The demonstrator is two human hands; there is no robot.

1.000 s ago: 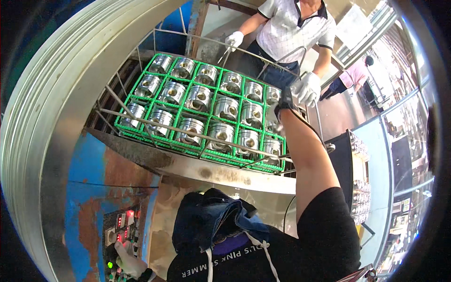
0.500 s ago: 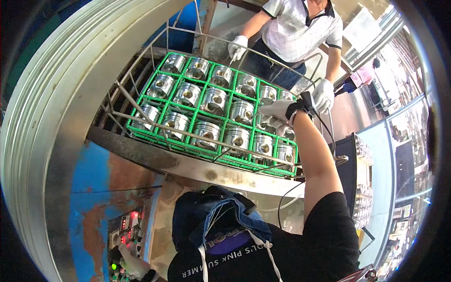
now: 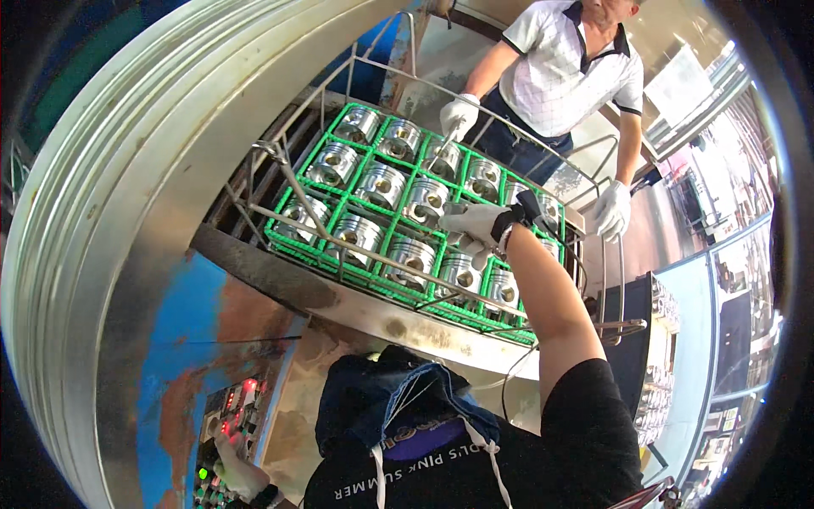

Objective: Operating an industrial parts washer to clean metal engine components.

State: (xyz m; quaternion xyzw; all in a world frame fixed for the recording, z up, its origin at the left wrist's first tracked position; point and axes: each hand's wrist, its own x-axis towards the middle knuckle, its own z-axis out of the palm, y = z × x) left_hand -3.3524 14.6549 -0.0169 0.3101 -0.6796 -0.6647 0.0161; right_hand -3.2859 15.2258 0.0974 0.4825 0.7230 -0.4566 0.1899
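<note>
My right hand (image 3: 476, 227), in a white glove, reaches over a green-edged divided rack (image 3: 280, 242) filled with rows of shiny metal pistons (image 3: 379, 184). Its fingers are apart, close above or touching the pistons near the middle right; the exact contact is hard to see. A black strap circles that wrist. Down at the lower left, my gloved left hand (image 3: 240, 471) is at a control panel (image 3: 222, 424) with red and green lights. Its fingers stretch toward the controls, and nothing shows in its grasp. Which control it touches cannot be made out.
A metal-rod basket frame (image 3: 297, 191) surrounds the rack. Across it stands a co-worker, one gloved hand (image 3: 459, 117) holding a thin tool over the pistons, the other (image 3: 612, 210) by the frame. A large ribbed metal cylinder (image 3: 161, 127) curves along the left.
My right hand has moved left across the pistons. The co-worker's tool hand has come closer over the rack. The whole view has shifted slightly; my left hand stays at the panel.
</note>
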